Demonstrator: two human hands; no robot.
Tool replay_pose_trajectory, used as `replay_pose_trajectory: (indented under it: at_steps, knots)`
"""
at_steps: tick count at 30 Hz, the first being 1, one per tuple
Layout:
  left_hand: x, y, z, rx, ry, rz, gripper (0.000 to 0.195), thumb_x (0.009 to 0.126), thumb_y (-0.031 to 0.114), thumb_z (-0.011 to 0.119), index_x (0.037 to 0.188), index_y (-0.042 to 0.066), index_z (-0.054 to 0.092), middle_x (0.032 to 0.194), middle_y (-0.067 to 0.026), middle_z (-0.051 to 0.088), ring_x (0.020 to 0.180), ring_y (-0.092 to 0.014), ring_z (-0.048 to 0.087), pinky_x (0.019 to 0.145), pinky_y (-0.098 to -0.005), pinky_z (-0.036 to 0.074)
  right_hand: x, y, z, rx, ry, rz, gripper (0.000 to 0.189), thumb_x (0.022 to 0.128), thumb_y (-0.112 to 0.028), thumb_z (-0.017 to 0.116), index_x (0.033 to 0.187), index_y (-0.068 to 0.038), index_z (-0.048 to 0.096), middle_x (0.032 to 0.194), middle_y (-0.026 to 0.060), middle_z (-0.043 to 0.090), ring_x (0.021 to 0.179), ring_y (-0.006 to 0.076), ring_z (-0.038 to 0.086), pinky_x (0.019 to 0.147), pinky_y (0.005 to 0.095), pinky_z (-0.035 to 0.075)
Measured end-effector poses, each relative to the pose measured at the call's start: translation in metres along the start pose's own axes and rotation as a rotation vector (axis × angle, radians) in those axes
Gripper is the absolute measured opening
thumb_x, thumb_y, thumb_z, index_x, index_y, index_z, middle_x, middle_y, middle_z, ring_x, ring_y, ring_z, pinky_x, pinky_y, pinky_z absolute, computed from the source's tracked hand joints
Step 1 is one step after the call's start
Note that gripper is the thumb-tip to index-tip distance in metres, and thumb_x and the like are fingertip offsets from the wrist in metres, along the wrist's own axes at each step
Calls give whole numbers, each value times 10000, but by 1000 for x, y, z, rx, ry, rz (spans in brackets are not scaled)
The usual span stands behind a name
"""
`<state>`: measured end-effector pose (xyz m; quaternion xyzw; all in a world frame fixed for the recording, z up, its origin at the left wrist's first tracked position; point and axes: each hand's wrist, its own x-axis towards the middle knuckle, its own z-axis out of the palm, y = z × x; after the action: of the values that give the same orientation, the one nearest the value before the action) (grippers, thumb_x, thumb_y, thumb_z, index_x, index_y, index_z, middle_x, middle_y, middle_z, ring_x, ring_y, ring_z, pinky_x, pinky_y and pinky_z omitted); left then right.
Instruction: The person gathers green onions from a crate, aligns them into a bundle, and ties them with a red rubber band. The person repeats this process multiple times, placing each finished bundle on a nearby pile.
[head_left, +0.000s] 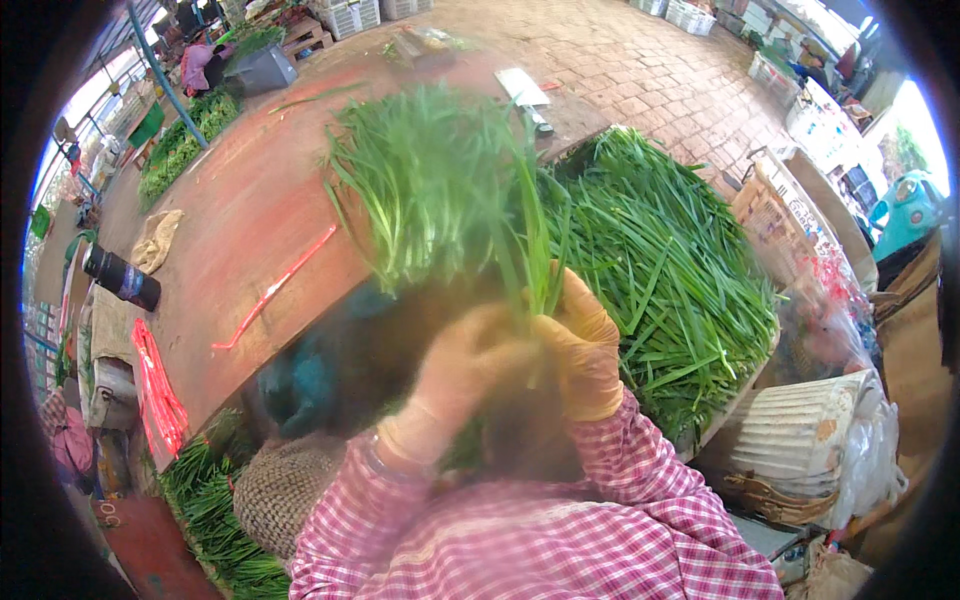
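My right hand (585, 345), in a yellowish rubber glove, grips the lower ends of a few long green leaf stalks (538, 247), which look like garlic chives and stand upright from the fingers. Close beside it, my left hand (465, 367) is gloved too and blurred. Its fingers reach towards the base of those stalks, but whether they pinch anything is unclear. Beyond the hands, a loose bunch of chives (420, 180) lies on the reddish wooden table (247, 202), pale ends towards me. A large heap of chives (660, 277) rises just right of my right hand.
A red tie strip (277, 289) lies on the table, with a bundle of red strips (156, 390) at its left edge near a black bottle (121, 277). Tied green bunches (217, 510) sit low left. A white ribbed bin (795, 427) and plastic crate (780, 202) stand right.
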<state>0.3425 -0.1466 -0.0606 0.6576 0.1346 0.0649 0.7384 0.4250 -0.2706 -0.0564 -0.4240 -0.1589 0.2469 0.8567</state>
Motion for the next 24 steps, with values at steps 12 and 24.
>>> replay_pose_trajectory:
  at_steps: [12, 24]
  knots:
    - [-58, -39, -36, 225, 536, 174, 149, 807, 23, 671, 950, 10, 634, 729, -6, 608, 655, -75, 566, 612, -234, 466, 8, 13, 40, -143, 113, -222, 505, 820, 75, 635, 1304, 35, 496, 1126, 93, 603, 991, 163, 588, 827, 280, 512]
    - [-137, -42, -179, 963, -366, -267, 468, 812, 403, 677, 1155, 85, 652, 1048, -198, 662, 992, -326, 635, 869, -367, 500, 94, 57, 165, -333, -334, -367, 538, 771, 68, 684, 1282, 39, 517, 1084, 68, 624, 946, 145, 591, 834, 260, 482]
